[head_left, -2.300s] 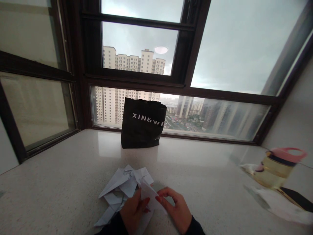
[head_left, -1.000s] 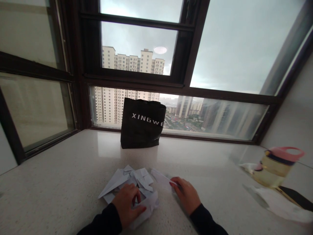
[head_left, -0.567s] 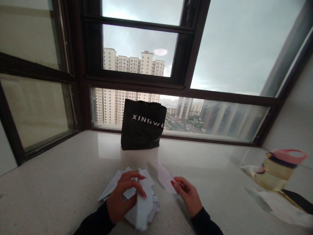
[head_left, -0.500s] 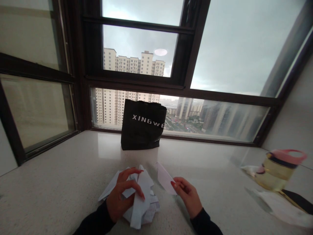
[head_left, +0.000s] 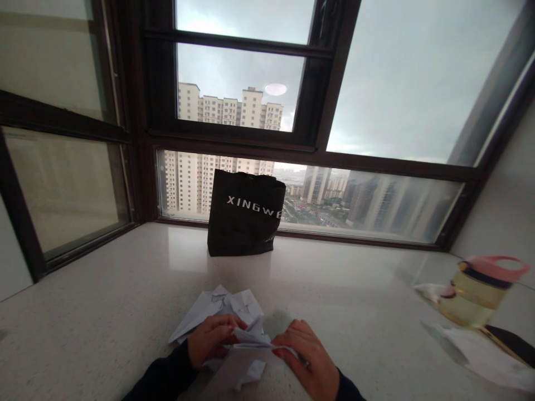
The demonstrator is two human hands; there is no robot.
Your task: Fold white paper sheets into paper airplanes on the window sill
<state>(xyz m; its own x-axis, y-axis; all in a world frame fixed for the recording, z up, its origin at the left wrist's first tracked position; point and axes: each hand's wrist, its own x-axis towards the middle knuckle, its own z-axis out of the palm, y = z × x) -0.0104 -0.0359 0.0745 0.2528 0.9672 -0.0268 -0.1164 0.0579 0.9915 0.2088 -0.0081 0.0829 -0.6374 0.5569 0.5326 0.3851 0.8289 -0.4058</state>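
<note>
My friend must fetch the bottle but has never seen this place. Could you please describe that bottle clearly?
Below the big window runs a pale ledge. Follow it to the right, past the right hand, to the bottle near the wall. Unlike the flat dark object and the white wrap near it, it has a yellowish body and a pink looped lid.

Dark brown window frames (head_left: 376, 164) run right along the far edge of the pale, speckled surface (head_left: 355, 301), and it's a heavy grey sky (head_left: 401, 72) out there! Cream tower blocks (head_left: 219, 110) stand behind the middle panes, a white oval reflection (head_left: 276, 89) sitting just above their roofline. Over at the left edge, a side window (head_left: 71, 189), dull beige through the glass; by the far right corner, a plain pale wall (head_left: 497, 217). Low on the right, streaky dark shapes (head_left: 388, 200), perhaps more towers, and a soft gleam (head_left: 184, 250) lies near the surface's far edge
</note>
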